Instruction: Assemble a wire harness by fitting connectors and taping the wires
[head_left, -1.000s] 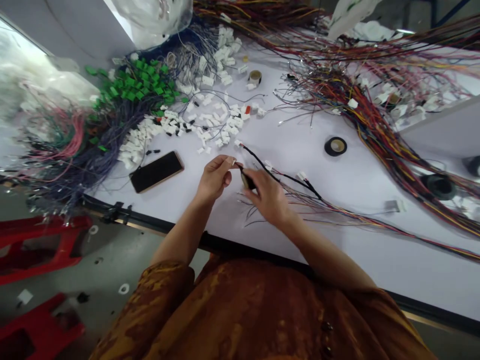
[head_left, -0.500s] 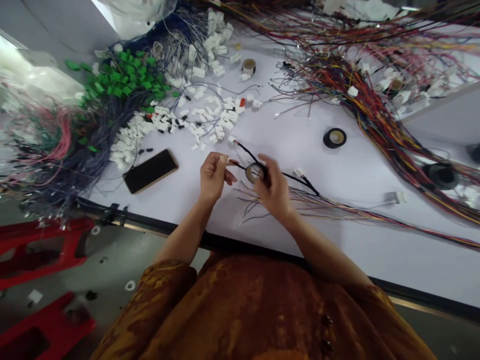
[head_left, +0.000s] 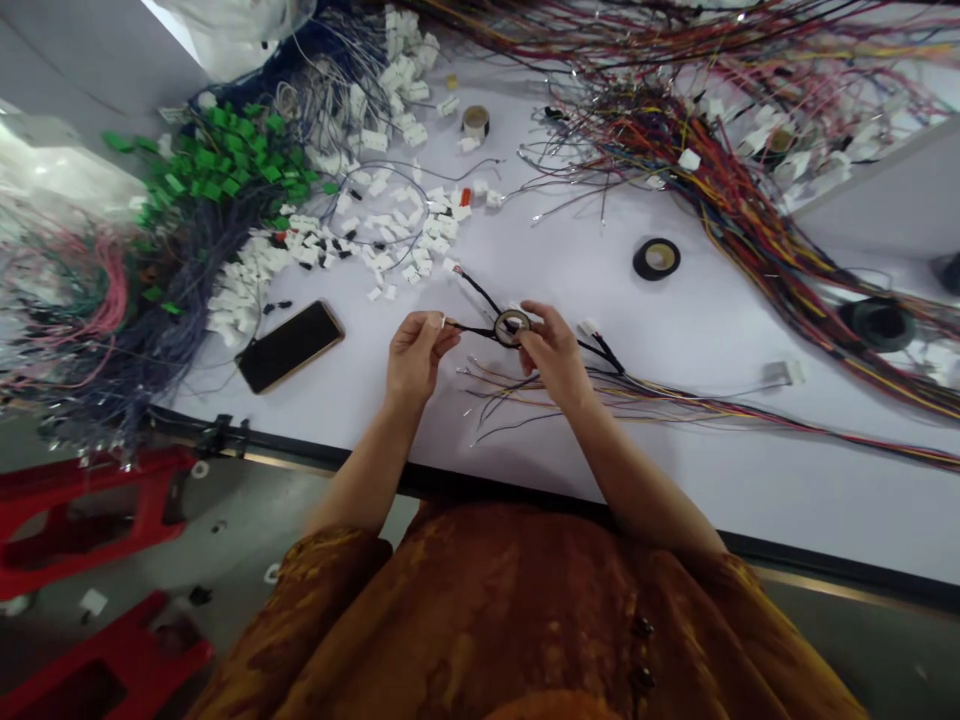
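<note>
My left hand [head_left: 417, 352] pinches a small white connector [head_left: 442, 322] at the end of a black-wrapped wire branch [head_left: 474, 330]. In my right hand [head_left: 553, 350] is a roll of black tape [head_left: 512, 327], held by its edge against that branch, with fingers around its right side. A second black-wrapped branch [head_left: 480, 289], tipped with a white connector, runs up and left from the roll. To the right, a third short branch [head_left: 609, 352] joins the multicoloured wire harness [head_left: 705, 397]. Loose wire ends [head_left: 487, 385] spread below the roll.
A phone [head_left: 290, 346] lies left of my hands. Behind it are piles of white connectors [head_left: 300, 243] and green connectors [head_left: 225, 155]. Another black tape roll [head_left: 657, 259] and a thick wire bundle [head_left: 720, 200] are at the right. Red stools [head_left: 90, 510] stand below the table edge.
The tape roll has turned so its ring faces up more, and my right fingers have shifted to its right edge. My left hand keeps its pinch. The whole view has shifted slightly.
</note>
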